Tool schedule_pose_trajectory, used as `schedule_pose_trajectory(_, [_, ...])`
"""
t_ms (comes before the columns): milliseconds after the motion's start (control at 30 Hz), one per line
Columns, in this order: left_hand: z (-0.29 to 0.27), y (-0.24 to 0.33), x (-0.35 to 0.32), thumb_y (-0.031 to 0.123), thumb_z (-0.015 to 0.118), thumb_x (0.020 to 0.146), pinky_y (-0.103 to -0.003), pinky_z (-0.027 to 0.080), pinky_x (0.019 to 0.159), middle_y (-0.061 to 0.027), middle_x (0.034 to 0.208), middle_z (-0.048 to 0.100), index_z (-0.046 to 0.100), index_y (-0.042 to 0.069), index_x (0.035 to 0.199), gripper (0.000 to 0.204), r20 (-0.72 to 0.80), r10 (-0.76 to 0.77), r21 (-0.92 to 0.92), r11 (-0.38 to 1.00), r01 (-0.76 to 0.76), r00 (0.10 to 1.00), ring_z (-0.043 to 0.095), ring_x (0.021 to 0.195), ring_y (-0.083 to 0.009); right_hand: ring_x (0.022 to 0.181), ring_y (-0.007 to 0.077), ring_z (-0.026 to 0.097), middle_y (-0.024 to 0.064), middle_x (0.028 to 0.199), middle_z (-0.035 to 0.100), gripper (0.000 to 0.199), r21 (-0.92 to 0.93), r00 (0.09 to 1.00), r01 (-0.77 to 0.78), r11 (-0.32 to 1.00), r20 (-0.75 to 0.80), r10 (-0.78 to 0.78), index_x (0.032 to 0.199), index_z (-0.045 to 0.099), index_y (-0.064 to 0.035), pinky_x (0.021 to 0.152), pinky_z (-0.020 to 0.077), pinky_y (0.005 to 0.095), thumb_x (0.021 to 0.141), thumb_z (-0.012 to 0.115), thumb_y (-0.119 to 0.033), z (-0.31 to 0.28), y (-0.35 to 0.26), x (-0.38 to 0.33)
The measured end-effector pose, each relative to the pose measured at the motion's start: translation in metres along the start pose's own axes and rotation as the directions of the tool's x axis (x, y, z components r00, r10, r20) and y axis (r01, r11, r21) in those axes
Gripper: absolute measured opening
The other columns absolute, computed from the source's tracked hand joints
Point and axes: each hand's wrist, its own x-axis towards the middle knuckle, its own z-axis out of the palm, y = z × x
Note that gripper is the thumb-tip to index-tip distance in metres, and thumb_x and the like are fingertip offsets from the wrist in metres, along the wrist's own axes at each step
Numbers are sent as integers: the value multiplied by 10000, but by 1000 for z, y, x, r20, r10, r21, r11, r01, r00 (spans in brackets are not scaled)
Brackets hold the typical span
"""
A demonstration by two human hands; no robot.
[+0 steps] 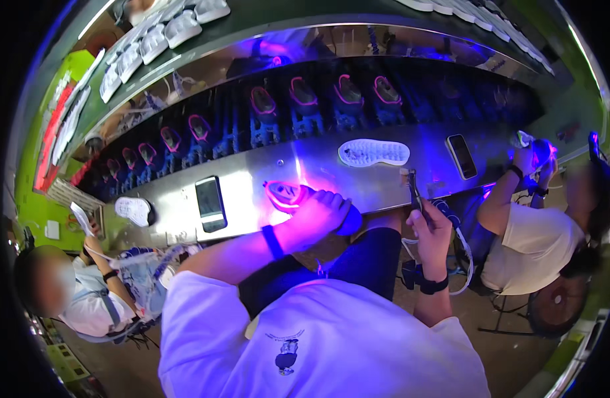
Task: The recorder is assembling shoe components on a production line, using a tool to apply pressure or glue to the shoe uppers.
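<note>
My left hand (326,211) is closed around a dark shoe upper (286,194) just over the metal worktop's near edge. A band around the upper's underside glows pink under violet light. In my raised right hand (431,229) is a slim brush-like tool (413,186), its short head pointing up and away from me. The tool's head is apart from the upper. A white shoe sole (374,153) lies on the worktop beyond both hands, between the upper and the tool.
A phone (211,204) and another sole (132,211) lie leftward; a second phone (461,157) lies right. Behind the worktop (252,169), several glowing-edged uppers (304,93) stand on a rack. Co-workers sit left (96,292) and right (534,245). A white tube (465,265) hangs near my right arm.
</note>
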Motion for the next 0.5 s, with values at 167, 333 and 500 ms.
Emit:
schedule_pose_trajectory(167, [-85,-13,-32,345,857,677,-443,553,858,-179,1212,627,586,0,1275,742,-310,-352,-313,915,255,883,637,1085,-334,779,94,623,52,923,678,355,-139,996,40,990,91,-27,1266,642,77,726,515,231,931,690,-29,9,9,-1])
schedule_pose_trajectory(333, [-68,30,-86,405,841,757,-585,420,1099,-279,1346,551,489,-43,1366,835,-477,-522,-533,812,239,707,555,1261,-441,787,93,640,27,886,715,313,-311,947,60,948,317,44,1210,703,16,742,515,254,912,720,-78,45,37,16])
schedule_pose_trajectory(500, [-54,49,-121,324,809,801,-642,326,1137,-298,1398,532,468,-86,1359,772,-323,-516,-487,810,328,793,544,1298,-442,813,91,654,41,908,736,295,-372,880,178,911,474,22,1195,709,12,762,518,257,927,715,-110,96,43,33])
